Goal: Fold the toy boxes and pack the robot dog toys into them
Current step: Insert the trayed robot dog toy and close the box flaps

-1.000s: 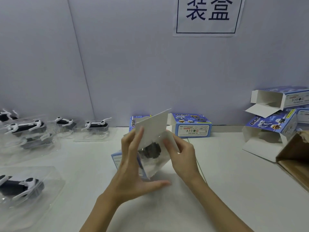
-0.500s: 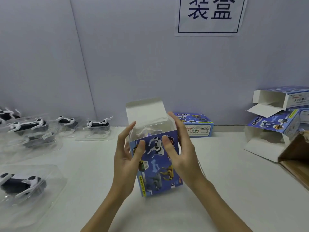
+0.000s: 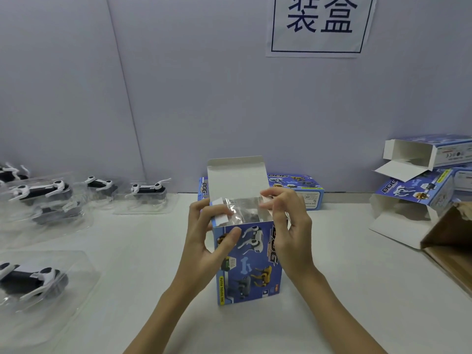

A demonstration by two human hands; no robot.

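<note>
A blue toy box [image 3: 251, 267] printed with robot dogs stands upright on the white table, its white top lid [image 3: 236, 180] raised. Clear blister plastic with a dark toy [image 3: 246, 213] shows inside the open top. My left hand [image 3: 204, 241] grips the box's left side, thumb on the front face, fingers bending the left side flap [image 3: 219, 217] inward. My right hand [image 3: 287, 223] holds the right side, fingertips curled over the right flap at the top edge.
Several robot dog toys in clear blister trays [image 3: 145, 190] lie along the left, one near the front left [image 3: 33, 279]. A closed blue box [image 3: 296, 190] lies behind. Open boxes [image 3: 413, 200] are stacked at the right, beside a brown carton [image 3: 452, 238].
The box went from tilted with its opening towards me to standing upright. Both hands slid up to the top edge and now fold the side flaps inward.
</note>
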